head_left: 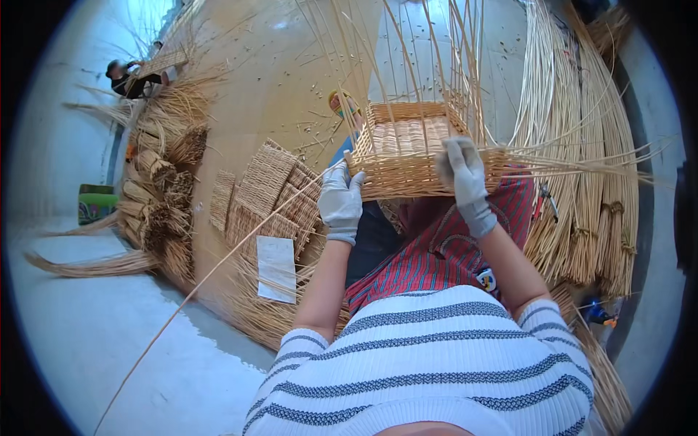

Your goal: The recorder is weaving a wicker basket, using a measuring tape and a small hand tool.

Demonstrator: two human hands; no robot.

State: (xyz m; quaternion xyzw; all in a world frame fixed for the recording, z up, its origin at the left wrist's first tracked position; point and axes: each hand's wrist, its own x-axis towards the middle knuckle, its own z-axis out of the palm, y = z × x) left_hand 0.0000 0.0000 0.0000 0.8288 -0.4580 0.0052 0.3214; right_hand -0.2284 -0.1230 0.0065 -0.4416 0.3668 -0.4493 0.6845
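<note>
A half-woven wicker basket (396,174) rests over my lap, its near wall facing me and long upright stakes (414,65) rising from its far sides. My left hand (340,202), in a pale grey glove, is closed on the basket's near left corner, thumb against the near wall. From that corner a long cane strand (218,265) stretches down to the lower left. My right hand (465,182), gloved too, is at the right part of the near wall, by the rim. Motion blurs its fingers, so their grip cannot be made out. Loose strands (574,161) stick out rightward from the basket.
Woven panels (265,182) and a pale sheet (276,269) lie on the floor to my left, with bundled cane (163,182) beyond. Long cane bundles (582,160) lie along the right. A person (131,83) sits at the far left, near a green box (97,203).
</note>
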